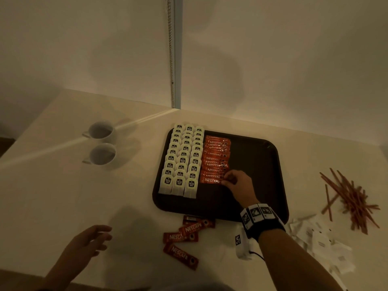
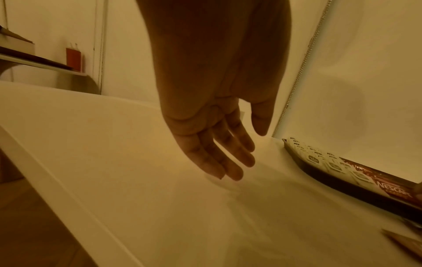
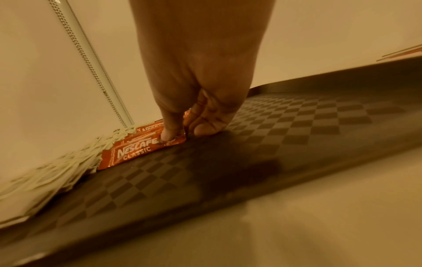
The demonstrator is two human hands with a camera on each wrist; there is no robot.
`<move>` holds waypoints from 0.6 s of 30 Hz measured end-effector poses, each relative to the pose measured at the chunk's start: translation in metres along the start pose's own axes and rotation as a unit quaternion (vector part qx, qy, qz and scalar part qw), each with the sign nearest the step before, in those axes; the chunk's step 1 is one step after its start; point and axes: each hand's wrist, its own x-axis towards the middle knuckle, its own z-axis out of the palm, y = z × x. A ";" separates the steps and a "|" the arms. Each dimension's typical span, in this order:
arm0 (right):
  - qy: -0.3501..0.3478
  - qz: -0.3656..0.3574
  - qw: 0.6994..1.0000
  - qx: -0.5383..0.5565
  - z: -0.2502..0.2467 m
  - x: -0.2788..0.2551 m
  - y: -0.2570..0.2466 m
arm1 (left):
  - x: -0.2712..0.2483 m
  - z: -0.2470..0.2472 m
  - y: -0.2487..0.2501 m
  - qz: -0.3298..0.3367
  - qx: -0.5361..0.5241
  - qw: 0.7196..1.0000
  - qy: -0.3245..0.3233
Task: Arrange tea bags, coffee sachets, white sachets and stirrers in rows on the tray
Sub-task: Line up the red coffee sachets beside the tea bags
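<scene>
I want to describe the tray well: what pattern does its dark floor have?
The dark brown tray has a checkerboard floor of lighter and darker squares, clearest in the right wrist view.

Dim amber light, soft shadows, blurred wrist views.

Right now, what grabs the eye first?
The dark tray: three neat columns of tea bags on its left, then an orange row of coffee sachets beside them. The right hand pinches the nearest sachet's end. Loose stirrers lie scattered on the counter to the tray's right.
</scene>
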 end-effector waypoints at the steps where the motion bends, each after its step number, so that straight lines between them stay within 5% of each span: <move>1: 0.006 -0.002 1.000 -0.008 0.001 0.001 0.001 | 0.000 0.001 0.001 0.001 0.001 1.000 0.000; 13: 0.058 -0.060 0.997 0.006 -0.004 -0.015 -0.013 | -0.007 0.003 0.007 0.014 0.006 1.000 -0.007; 15: 0.020 -0.120 0.993 0.008 -0.005 -0.036 -0.029 | -0.010 0.003 0.003 0.021 0.002 1.000 -0.001; 18: -0.151 -0.207 0.964 -0.073 0.005 -0.085 -0.052 | -0.016 0.000 -0.010 0.020 0.000 1.000 0.003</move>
